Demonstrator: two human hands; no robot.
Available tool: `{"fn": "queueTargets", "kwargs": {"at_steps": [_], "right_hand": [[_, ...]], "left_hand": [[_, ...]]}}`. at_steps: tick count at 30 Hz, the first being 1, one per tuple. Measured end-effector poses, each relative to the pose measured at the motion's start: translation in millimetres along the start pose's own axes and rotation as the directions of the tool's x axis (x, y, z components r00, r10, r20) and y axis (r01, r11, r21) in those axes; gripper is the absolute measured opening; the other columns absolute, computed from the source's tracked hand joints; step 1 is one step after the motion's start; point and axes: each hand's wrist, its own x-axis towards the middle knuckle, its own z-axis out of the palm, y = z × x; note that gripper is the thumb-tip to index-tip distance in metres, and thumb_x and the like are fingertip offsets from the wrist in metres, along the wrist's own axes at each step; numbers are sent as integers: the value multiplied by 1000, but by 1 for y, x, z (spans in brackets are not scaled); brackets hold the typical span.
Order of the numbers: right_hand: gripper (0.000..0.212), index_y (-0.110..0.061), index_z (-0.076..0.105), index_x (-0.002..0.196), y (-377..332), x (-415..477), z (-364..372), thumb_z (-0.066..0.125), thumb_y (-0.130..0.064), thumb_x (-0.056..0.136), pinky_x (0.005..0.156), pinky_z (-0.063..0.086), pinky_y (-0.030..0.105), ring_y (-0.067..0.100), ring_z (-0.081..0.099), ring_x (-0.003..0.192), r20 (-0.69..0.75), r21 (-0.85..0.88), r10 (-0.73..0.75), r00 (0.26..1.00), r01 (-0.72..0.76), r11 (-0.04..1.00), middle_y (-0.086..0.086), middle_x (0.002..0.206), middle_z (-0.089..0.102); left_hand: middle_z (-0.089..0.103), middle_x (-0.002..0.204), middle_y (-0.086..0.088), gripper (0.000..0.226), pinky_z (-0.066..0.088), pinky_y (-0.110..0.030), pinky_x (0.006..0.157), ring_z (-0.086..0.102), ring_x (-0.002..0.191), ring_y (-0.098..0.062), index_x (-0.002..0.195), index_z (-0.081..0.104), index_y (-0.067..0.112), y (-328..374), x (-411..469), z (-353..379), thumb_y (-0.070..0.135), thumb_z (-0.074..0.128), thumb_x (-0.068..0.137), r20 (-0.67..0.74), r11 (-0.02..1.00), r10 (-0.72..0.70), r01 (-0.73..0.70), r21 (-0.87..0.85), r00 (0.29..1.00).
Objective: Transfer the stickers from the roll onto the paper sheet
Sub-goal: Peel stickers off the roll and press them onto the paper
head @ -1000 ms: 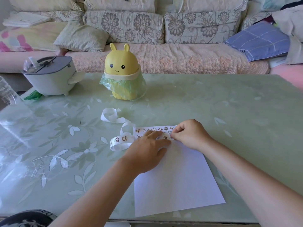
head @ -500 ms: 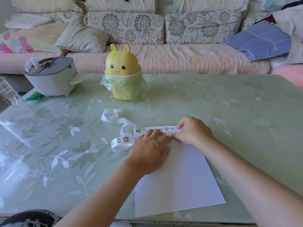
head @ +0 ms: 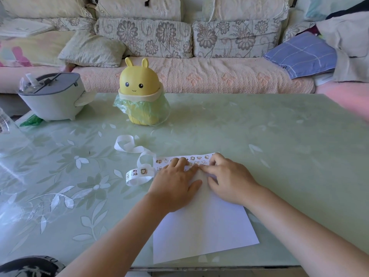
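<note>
Sliding leftward along the white paper sheet's (head: 201, 232) far edge, the right hand (head: 229, 180), fingertips bent on what may be a fresh sticker (head: 198, 166), is meeting the flat-fingered left hand (head: 173, 184).

A pale green glass-topped table (head: 259, 126) fills the near view. Beyond stands a floral sofa (head: 199, 76) with cushions (head: 91, 48).

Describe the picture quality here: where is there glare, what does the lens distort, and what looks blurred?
Head view: bright glare streaks the glossy table at its left side; the wide lens curves the sofa and stretches the corners; the far right edge is smeared and soft; the left hand and right hand throw only faint shadows on the paper sheet, which is sharp.
</note>
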Motion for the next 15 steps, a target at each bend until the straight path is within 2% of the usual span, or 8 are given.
{"fn": "queueTargets", "kwargs": {"at_steps": [4, 9, 11, 13, 15], "right_hand": [[45, -43, 57, 134, 1, -5, -3, 44, -31, 92, 68, 47, 33, 22, 56, 92, -1, -96, -36, 999, 36, 995, -4, 106, 45], [42, -34, 71, 115, 1, -7, -3, 44, -30, 83, 76, 46, 36, 25, 56, 97, -77, -101, -45, 996, 37, 994, -3, 103, 55], [44, -28, 68, 119, -1, -7, 1, 43, -34, 83, 87, 45, 40, 25, 54, 109, -74, -111, -35, 997, 27, 993, 0, 118, 57], [52, -23, 61, 129, -5, -9, 5, 37, -39, 86, 96, 44, 43, 26, 49, 122, -30, -89, -38, 999, 35, 995, 3, 134, 54], [60, -20, 60, 133, -7, -9, 8, 28, -41, 87, 99, 43, 44, 26, 47, 128, -2, -77, -52, 999, 51, 996, 4, 140, 52]], "left_hand": [[40, 138, 2, 83, 46, -35, 91, 36, 128, -18, 148, 34, 35, 1, -1, -3, 66, 0, 79, 10, 999, -2, 2, -39, 1000], [45, 142, 1, 75, 48, -36, 94, 37, 132, -19, 140, 48, 41, -4, -4, -2, 68, 10, 81, -10, 989, 3, -4, -150, 1000], [49, 141, 3, 68, 46, -34, 94, 39, 131, -17, 135, 53, 43, -6, -5, 0, 65, 14, 83, -44, 979, -7, -2, -205, 999], [48, 140, 6, 66, 45, -33, 94, 39, 131, -15, 137, 49, 44, -6, -5, 0, 63, 15, 84, -55, 976, -19, 6, -217, 998], [45, 141, 7, 70, 46, -34, 93, 36, 132, -15, 142, 44, 42, -4, -5, 1, 64, 12, 83, -41, 983, -15, 7, -184, 999]]}}
